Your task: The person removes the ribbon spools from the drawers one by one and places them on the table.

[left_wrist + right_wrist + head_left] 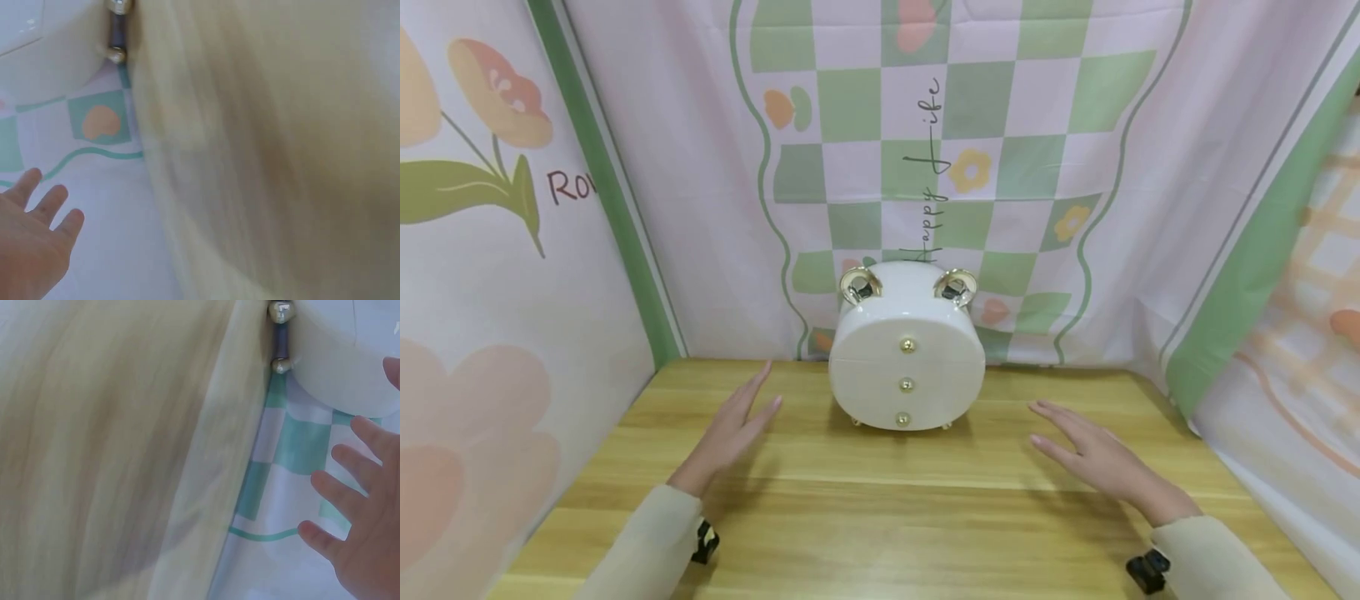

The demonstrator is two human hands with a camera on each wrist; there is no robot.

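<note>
A white, glossy, rounded box point(880, 367) with several gold knobs down its front stands on small gold feet near the back of the table. Two gold-and-silver ring fittings sit at its top corners. To its left, my left hand point(727, 435) is held apart from it, fingers extended. My right hand point(1097, 454) is on the other side, also apart, with its fingers straight and spread in the right wrist view. Neither hand holds anything. Both wrist views show part of the white box's side and its gold feet.
The wooden table point(880, 517) runs back to a patterned fabric curtain point(715, 208) directly behind the box. More printed fabric hangs at the left and right sides. A black wrist device point(705, 542) shows below the left sleeve, another point(1148, 572) beside the right sleeve.
</note>
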